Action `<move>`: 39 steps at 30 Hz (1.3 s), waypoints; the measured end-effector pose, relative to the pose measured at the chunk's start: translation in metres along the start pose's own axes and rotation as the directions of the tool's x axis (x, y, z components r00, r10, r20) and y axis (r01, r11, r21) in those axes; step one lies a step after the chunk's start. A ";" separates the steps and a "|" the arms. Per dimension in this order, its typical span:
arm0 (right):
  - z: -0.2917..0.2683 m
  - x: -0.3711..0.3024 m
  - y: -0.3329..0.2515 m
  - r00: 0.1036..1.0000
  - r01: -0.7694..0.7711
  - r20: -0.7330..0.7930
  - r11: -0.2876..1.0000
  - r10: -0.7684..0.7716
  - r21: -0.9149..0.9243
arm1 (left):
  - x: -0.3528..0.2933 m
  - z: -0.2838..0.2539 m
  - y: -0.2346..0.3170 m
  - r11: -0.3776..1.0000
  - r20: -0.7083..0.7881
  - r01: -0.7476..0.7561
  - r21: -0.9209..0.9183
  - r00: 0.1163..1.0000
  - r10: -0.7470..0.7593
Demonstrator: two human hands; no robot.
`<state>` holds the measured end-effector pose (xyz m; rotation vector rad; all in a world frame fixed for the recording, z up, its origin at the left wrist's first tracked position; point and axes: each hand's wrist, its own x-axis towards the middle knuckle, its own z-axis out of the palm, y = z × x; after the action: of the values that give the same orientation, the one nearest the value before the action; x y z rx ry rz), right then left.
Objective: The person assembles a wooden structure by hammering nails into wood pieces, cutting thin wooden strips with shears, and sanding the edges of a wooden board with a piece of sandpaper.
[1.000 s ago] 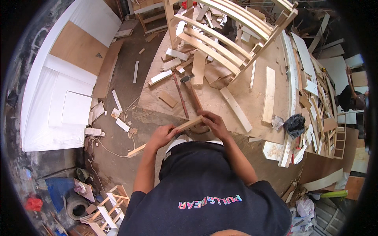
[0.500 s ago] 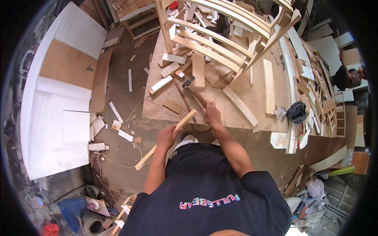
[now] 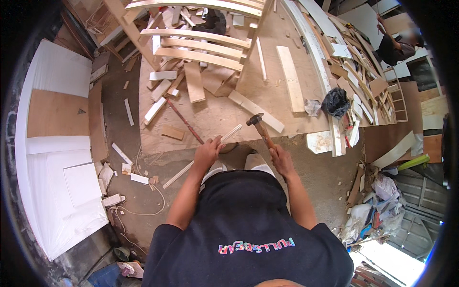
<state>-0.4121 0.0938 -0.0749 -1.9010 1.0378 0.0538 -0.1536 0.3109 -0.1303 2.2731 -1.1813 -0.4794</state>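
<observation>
My left hand [image 3: 207,154] is closed around the middle of a narrow pale wooden strip [image 3: 178,175], held at a slant near the table's front edge. Its upper face shows a lengthwise line or groove. In my right hand [image 3: 282,161] is a hammer [image 3: 263,130], gripped by its wooden handle with the dark head pointing up and away from me. The hammer and the strip are apart. Just beyond my left hand, a thin reddish-brown bar [image 3: 184,120] lies on the plywood tabletop [image 3: 217,122].
On the table stands a wooden frame with curved slats [image 3: 204,44], amid several offcuts. A pale board [image 3: 290,79] and a black plastic bag [image 3: 335,102] lie to the right, beside piled lumber [image 3: 366,79]. White panels [image 3: 60,167] are at left. Another person [image 3: 397,48] is at far right.
The view has turned right, so the table and frame sit further left. The hammer has moved away from the strip toward the right. The strip has rolled, showing its lined face.
</observation>
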 end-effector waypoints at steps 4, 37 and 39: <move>-0.011 -0.005 0.009 0.994 0.021 -0.105 0.999 -0.026 -0.046 | 0.026 0.036 0.012 0.994 -0.100 -0.050 0.099 0.993 0.060; 0.029 0.039 0.022 0.923 0.301 -0.127 0.888 -0.362 -0.346 | 0.059 0.080 0.012 0.966 -0.125 -0.181 0.183 0.971 0.205; 0.033 0.035 0.028 0.927 0.275 -0.143 0.889 -0.346 -0.365 | 0.059 0.082 0.011 0.958 -0.158 -0.191 0.212 0.961 0.227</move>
<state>-0.3971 0.0905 -0.1283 -2.4131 0.8818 -0.1631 -0.1710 0.2330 -0.1930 2.2598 -1.4072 -0.0758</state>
